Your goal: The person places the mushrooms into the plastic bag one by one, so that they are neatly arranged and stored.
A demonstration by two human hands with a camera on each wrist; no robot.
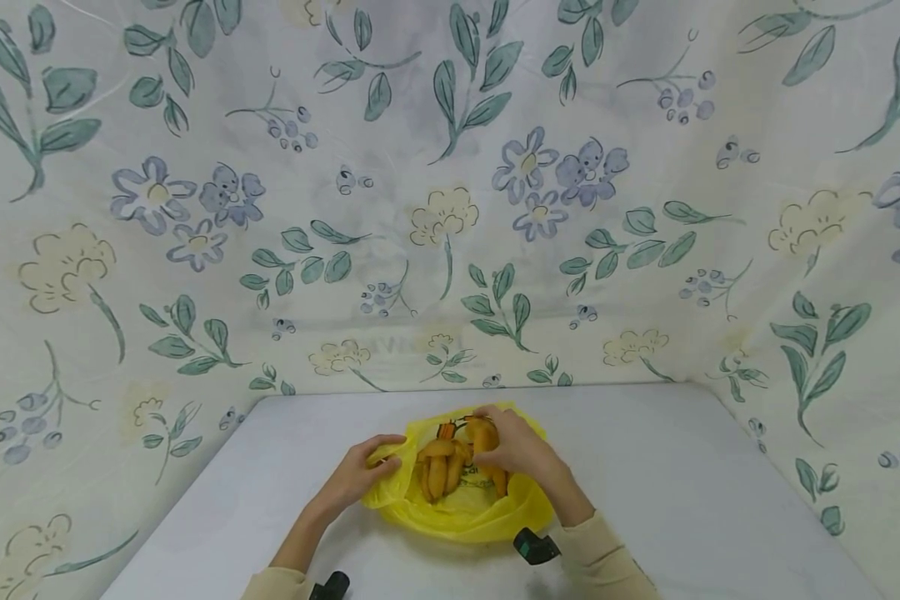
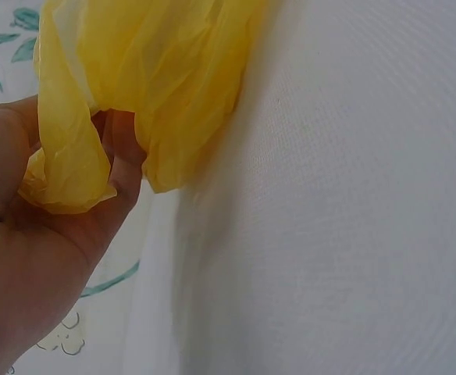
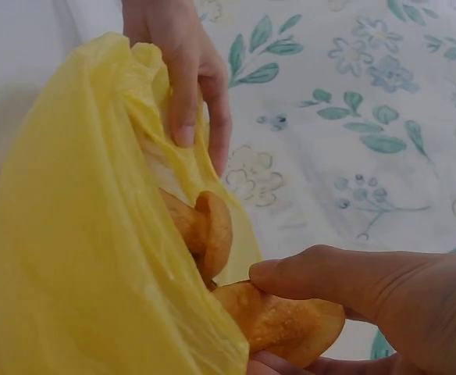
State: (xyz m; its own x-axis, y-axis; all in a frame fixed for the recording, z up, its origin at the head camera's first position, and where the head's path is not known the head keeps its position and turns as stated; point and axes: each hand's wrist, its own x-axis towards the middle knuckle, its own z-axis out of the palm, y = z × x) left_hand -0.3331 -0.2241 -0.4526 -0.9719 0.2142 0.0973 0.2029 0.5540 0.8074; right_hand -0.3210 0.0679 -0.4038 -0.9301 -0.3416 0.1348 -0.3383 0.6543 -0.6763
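Observation:
A yellow plastic bag [image 1: 461,527] lies spread open on the white table in the head view. Inside are several brown-orange mushrooms [image 1: 437,473] with rounded caps and thick stems. My left hand [image 1: 362,473] holds the bag's left edge, the film bunched between thumb and fingers [image 2: 122,152] in the left wrist view. At the bag's right side, my right hand [image 1: 523,450] pinches one mushroom [image 3: 294,324] by its cap, thumb on top and fingers beneath. Another mushroom [image 3: 215,234] shows at the bag's mouth. Part of the held mushroom's stem is hidden by the bag in the right wrist view.
The white tabletop [image 1: 645,492] extends around the bag on all sides. Behind and beside it hangs a floral-patterned cloth [image 1: 450,250]. A small orange-and-dark piece [image 1: 446,430] shows among the mushrooms, too small to make out. Dark devices [image 1: 536,547] sit at both wrists.

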